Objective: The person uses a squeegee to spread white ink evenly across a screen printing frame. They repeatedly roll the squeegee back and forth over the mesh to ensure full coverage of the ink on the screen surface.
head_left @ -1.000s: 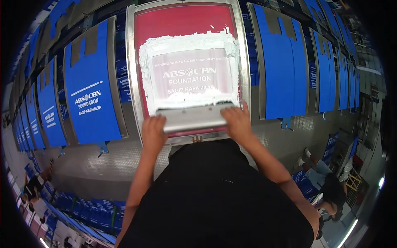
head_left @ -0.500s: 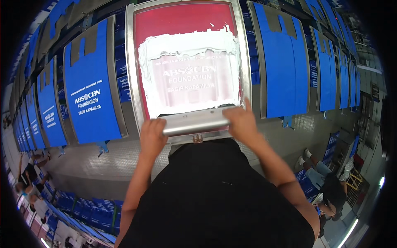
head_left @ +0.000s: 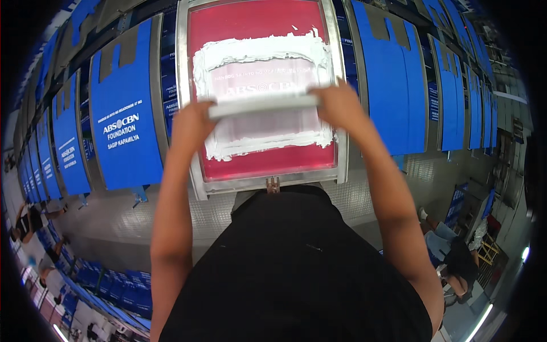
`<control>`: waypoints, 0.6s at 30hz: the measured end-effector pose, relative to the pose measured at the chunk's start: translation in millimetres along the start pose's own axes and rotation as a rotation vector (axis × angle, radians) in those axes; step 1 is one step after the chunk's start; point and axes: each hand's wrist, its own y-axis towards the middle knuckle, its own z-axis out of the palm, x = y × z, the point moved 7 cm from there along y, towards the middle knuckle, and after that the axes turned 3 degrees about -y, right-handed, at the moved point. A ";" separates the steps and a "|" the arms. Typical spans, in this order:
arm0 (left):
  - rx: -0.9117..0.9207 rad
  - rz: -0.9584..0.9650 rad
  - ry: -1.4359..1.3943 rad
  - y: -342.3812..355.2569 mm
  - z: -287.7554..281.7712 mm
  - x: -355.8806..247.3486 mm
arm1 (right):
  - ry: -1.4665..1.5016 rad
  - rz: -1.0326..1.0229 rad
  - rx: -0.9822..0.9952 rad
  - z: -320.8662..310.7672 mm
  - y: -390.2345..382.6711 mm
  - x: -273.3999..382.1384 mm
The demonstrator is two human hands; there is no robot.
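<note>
A squeegee with a long pale bar (head_left: 265, 106) lies crosswise over a screen printing frame (head_left: 339, 142). My left hand (head_left: 192, 122) is closed round its left end, and my right hand (head_left: 336, 105) grips its right end. Motion smears the bar slightly. Below it is red mesh (head_left: 268, 166) with a lighter printing area in the middle. Thick white ink (head_left: 256, 50) is piled along the top of that area, with ridges down both sides and a ragged line along the bottom. White lettering shows partly through, some of it hidden by the squeegee.
Blue cut panels lie on boards to both sides: a printed panel (head_left: 122, 114) at left, a plain panel (head_left: 390, 85) at right. A metal floor (head_left: 131, 219) runs behind me. People are at lower left and a seated person (head_left: 458, 259) at lower right.
Both hands have pushed the squeegee away from me, from the near end of the frame to mid-screen. The near strip of red mesh and the lower ink line are now uncovered.
</note>
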 end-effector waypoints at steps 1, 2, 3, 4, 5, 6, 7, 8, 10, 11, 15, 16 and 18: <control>-0.055 0.086 -0.041 -40.0 15.3 2.2 | -0.020 -0.017 0.025 11.6 -34.0 13.0; -0.055 0.117 -0.037 -73.1 28.5 -3.0 | 0.067 -0.076 -0.105 30.2 -65.6 20.7; -0.125 0.222 -0.043 -98.6 36.5 -12.8 | 0.146 -0.088 -0.163 49.9 -88.0 24.9; -0.183 0.272 -0.087 -110.5 44.4 -20.0 | 0.135 -0.067 -0.145 58.1 -97.6 31.7; -0.187 0.261 -0.086 -100.9 46.1 -16.8 | 0.104 -0.071 -0.204 61.7 -89.9 28.7; -0.189 0.242 -0.086 -85.0 47.4 -12.8 | 0.075 -0.079 -0.257 63.9 -77.3 21.8; -0.189 0.224 -0.087 -64.5 48.9 -8.1 | 0.045 -0.087 -0.308 61.6 -61.3 13.8; -0.171 0.168 -0.071 -33.3 45.0 1.3 | 0.020 -0.041 -0.237 54.7 -31.7 4.7; -0.025 -0.017 -0.007 39.6 18.7 7.0 | -0.036 -0.013 -0.176 29.4 35.7 -18.2; -0.055 -0.001 -0.024 66.5 4.1 2.5 | -0.079 -0.019 -0.181 22.0 64.4 -30.9; 0.000 0.012 -0.057 122.1 -20.4 4.0 | 0.009 0.011 -0.083 -25.5 112.0 -42.8; -0.013 -0.002 -0.080 121.4 -21.1 4.1 | 0.009 -0.004 -0.044 -27.0 115.7 -44.6; -0.018 -0.031 -0.083 119.3 -29.1 9.4 | 0.002 -0.070 -0.079 -37.6 119.7 -42.3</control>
